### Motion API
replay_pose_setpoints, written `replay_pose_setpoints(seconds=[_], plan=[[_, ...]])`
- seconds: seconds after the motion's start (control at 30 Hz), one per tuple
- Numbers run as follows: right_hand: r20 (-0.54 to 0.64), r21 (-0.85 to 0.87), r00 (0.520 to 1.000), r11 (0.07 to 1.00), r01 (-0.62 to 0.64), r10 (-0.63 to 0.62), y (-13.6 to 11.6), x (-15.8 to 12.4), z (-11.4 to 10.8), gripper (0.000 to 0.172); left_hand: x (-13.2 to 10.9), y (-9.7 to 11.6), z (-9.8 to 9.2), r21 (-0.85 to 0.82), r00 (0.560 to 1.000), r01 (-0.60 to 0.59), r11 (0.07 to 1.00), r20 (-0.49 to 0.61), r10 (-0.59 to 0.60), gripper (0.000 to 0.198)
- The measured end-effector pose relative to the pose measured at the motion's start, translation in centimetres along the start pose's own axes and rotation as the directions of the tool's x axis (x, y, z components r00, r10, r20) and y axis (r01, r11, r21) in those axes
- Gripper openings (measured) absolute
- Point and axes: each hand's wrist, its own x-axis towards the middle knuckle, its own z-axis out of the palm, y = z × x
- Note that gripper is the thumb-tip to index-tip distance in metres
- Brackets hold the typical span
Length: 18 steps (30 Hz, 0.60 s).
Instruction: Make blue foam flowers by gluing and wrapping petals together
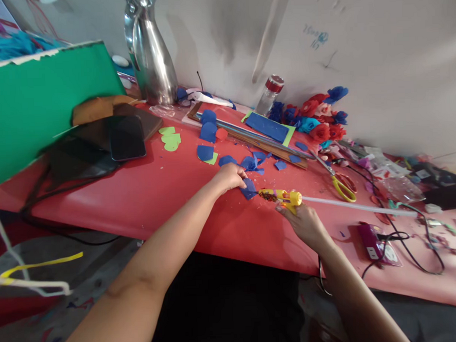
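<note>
A small blue paper piece [248,189] is pinched at its upper left edge by my left hand [231,177]. From the right, my right hand [302,221] grips a yellow glue gun [284,196], a long clear glue stick [356,206] trailing out of its back. The gun's dark nozzle points left and lies at the right edge of the blue piece; whether it touches is too small to tell. Just beyond my left hand are blue scraps [250,162], and green paper pieces [170,139] rest farther left.
Yellow-handled scissors [343,187] lie right of the gun, near a purple box [374,243] with black cables. Behind stand a metal jug [153,59], a lidded glass [271,95] and paper flowers [319,118]. A phone [127,138] and green box [53,97] are left.
</note>
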Motion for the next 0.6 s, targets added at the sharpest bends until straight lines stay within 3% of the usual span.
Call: replay_pose_setpoints(seconds=[0.27,0.6], plan=[[-0.043,-0.004,0.998,0.999,0.053,-0.054,0.4,-0.13,0.03,0.035,0.19,-0.21,0.11,-0.019,1.0,0.003,1.0,-0.003,-0.003,0.017],[-0.097,0.015,0.994,0.999,0.045,-0.043,-0.31,-0.43,-0.43,0.041,-0.11,0.34,-0.17,0.042,0.999,0.023,0.999,0.033,-0.024,0.017]])
